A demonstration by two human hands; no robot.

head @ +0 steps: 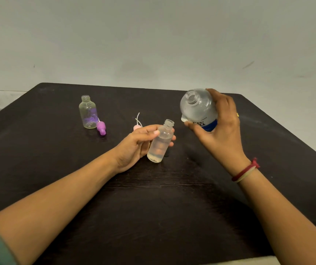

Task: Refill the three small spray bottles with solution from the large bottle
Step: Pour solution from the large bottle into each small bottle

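Note:
My left hand (136,146) grips a small clear bottle (161,143) with its neck open, tilted to the right above the table, with clear liquid in its lower part. My right hand (218,127) holds the large clear bottle (197,108) with a blue label, uncapped and tipped so its mouth faces left toward the small bottle. A second small clear bottle (88,111) with a purple print stands upright and uncapped at the back left. A purple spray cap (101,128) lies beside it. A pink spray cap (137,125) with its tube lies behind my left hand.
The dark wooden table (153,197) reaches a pale wall at the back. Its left and right edges slant outward toward me. A white strip shows at the near right edge.

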